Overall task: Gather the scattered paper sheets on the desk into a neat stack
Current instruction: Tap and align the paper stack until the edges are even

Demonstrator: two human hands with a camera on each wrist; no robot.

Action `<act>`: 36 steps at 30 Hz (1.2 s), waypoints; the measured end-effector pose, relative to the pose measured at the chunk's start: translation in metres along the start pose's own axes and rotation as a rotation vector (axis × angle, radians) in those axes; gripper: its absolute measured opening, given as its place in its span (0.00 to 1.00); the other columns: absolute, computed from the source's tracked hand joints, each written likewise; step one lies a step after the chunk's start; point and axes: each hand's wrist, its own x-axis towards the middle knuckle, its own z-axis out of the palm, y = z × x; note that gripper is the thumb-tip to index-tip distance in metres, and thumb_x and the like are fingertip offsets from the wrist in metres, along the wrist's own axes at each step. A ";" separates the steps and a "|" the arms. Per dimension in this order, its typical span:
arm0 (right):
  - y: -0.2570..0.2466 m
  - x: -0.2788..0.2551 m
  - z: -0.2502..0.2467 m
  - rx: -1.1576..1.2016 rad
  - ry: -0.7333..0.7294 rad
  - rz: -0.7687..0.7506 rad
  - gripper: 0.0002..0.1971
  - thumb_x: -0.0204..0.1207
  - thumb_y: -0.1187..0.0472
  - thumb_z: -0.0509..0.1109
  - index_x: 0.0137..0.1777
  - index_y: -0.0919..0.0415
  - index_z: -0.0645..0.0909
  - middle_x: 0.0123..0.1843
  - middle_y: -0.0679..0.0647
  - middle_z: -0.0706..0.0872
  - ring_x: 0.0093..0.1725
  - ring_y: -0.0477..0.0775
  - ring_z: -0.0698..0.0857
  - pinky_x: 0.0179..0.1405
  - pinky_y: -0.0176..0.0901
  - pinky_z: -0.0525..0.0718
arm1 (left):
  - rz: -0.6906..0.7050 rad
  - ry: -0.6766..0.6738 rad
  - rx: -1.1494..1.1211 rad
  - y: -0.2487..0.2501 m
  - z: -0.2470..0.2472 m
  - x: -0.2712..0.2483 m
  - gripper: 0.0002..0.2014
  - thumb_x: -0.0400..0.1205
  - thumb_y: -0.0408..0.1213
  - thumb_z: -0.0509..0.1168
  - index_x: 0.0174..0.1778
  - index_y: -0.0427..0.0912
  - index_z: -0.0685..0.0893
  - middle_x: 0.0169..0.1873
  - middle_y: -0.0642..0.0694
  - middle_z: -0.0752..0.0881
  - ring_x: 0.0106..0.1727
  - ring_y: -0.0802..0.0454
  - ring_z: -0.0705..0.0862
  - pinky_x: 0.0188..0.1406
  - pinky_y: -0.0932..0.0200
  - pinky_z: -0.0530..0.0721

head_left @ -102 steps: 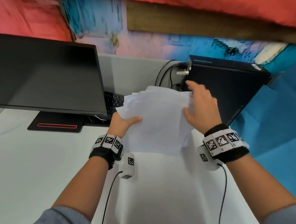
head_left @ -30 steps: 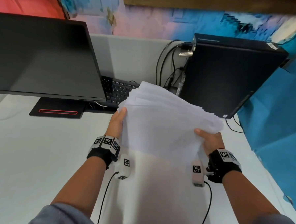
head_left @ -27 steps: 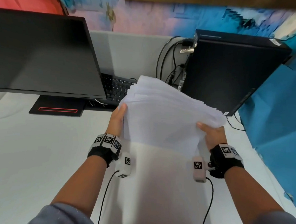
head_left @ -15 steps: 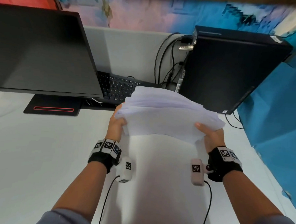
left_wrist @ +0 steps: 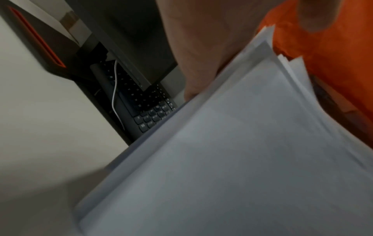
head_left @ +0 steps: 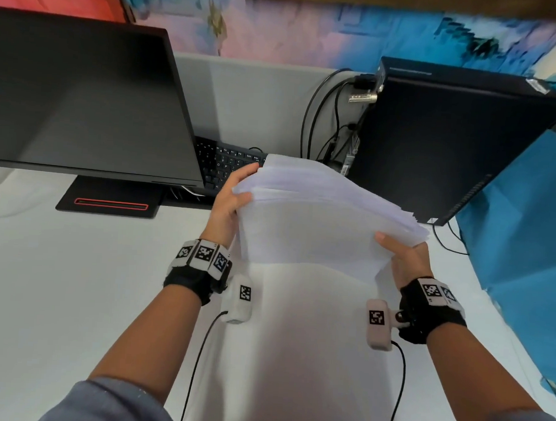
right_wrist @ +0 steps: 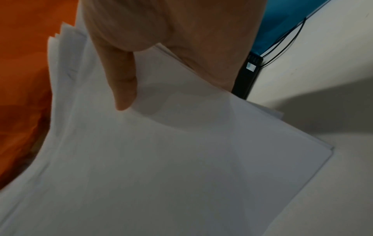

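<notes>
White paper stack (head_left: 315, 218) tilted above desk (head_left: 57, 279); left hand (head_left: 230, 204), right hand (head_left: 404, 258) gripping edges.

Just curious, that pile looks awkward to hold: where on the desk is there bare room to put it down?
Bare white desk lies left of the left hand, before the monitor base. It is crowded behind the paper stack: keyboard, cables, computer tower.

The white paper sheets (head_left: 318, 219) form one thick bundle, held tilted above the desk (head_left: 72, 296), with edges fanned and not yet aligned.
</notes>
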 end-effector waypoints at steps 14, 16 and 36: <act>-0.002 0.003 -0.008 -0.036 -0.011 0.049 0.18 0.70 0.75 0.71 0.58 0.59 0.83 0.43 0.52 0.92 0.42 0.52 0.91 0.39 0.43 0.88 | 0.133 0.250 0.231 0.013 0.023 0.023 0.07 0.76 0.29 0.71 0.34 0.45 0.84 0.35 0.48 0.83 0.39 0.53 0.80 0.46 0.61 0.76; -0.002 0.003 -0.008 -0.042 -0.007 0.059 0.16 0.71 0.74 0.71 0.56 0.58 0.84 0.43 0.52 0.92 0.42 0.52 0.91 0.40 0.43 0.87 | 0.102 0.283 0.138 0.009 0.015 0.022 0.08 0.73 0.31 0.69 0.31 0.47 0.81 0.37 0.39 0.80 0.39 0.47 0.74 0.39 0.57 0.73; 0.000 0.004 0.011 -0.241 0.135 -0.037 0.15 0.75 0.69 0.71 0.62 0.67 0.82 0.52 0.60 0.88 0.46 0.54 0.88 0.48 0.44 0.85 | -0.044 0.218 -0.180 -0.013 0.028 0.015 0.27 0.73 0.49 0.66 0.68 0.43 0.75 0.51 0.50 0.84 0.49 0.57 0.84 0.46 0.64 0.83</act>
